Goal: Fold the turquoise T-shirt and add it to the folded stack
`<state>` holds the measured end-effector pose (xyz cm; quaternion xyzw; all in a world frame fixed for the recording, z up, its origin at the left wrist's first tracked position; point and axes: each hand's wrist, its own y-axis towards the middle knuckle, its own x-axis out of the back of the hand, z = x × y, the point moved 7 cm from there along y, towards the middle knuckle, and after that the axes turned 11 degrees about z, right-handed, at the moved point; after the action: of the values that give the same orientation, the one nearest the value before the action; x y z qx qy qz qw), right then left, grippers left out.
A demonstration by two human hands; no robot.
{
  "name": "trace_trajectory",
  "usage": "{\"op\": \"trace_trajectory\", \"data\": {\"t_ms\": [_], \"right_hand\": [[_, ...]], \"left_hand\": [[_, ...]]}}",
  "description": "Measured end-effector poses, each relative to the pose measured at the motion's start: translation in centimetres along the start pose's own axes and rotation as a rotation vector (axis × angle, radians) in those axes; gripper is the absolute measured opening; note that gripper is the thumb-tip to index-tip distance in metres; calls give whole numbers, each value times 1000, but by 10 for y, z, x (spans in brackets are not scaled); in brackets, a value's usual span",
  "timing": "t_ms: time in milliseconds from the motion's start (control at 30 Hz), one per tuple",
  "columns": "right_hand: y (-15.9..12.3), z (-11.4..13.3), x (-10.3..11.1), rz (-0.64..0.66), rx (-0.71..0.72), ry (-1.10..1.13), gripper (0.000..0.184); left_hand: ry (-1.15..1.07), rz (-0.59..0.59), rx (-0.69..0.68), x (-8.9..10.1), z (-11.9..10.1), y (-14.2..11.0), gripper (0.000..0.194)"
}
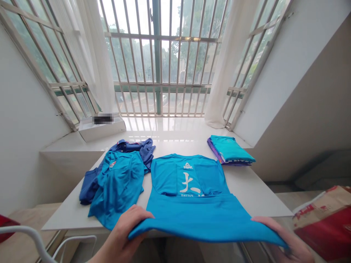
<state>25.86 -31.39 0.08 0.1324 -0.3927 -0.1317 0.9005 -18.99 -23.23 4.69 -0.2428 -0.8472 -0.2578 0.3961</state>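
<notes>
Left hand (126, 227) and right hand (297, 245) grip the blue shirt (192, 213) at its near corners; we note it extends from them toward the window (158, 65).

- Blue shirt (192, 213): the lower lettering is hidden under the folded-up part.
- Left hand (127, 228): some fingers are under the hem — forearm cut off by the near edge.
- Right hand (293, 243): fingers mostly hidden, slightly blurred, cut off near.
- Navy garment (89, 184), left: partly covered.
- Dark item (103, 119), far left: pixelated — unreadable.
- Red-and-tan bag (325, 223): cut off at right, print blurred.
</notes>
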Motion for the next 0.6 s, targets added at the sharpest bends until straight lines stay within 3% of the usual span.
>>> {"op": "trace_trajectory", "data": {"t_ms": [100, 267, 433, 600], "right_hand": [[40, 11, 3, 17, -44, 35, 33], [139, 12, -24, 142, -85, 87, 41], [213, -10, -73, 201, -58, -90, 32], [231, -47, -106, 165, -137, -337, 27]], "left_hand": [[-118, -92, 96, 21, 15, 27, 32], [-209, -10, 125, 29, 54, 117, 37], [-47, 9, 233, 11, 111, 186, 29], [107, 23, 368, -13, 152, 200, 24]]}}
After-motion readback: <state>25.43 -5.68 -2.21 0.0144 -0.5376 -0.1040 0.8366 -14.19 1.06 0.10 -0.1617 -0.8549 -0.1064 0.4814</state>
